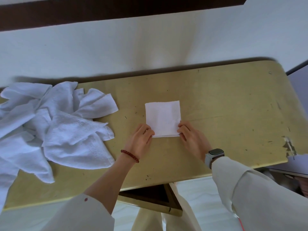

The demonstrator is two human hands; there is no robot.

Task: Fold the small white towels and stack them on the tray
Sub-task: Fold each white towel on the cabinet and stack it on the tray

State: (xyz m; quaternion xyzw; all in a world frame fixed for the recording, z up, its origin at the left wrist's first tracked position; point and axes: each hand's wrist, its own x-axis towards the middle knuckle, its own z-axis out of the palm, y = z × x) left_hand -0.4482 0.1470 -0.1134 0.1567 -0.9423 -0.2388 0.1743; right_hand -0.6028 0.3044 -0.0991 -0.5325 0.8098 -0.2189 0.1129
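Towel folded into a small white square point(163, 118) lies flat near the middle of the yellowish table point(225, 100), with bare tabletop open beyond it and to its right as far as the chipped right edge. Left hand point(141, 139) pinches the square's near left corner between curled fingers and thumb; right hand point(191, 137) pinches the near right corner the same way. Heap of unfolded white towels point(50, 124) sprawls over the table's left end, apart from the square.
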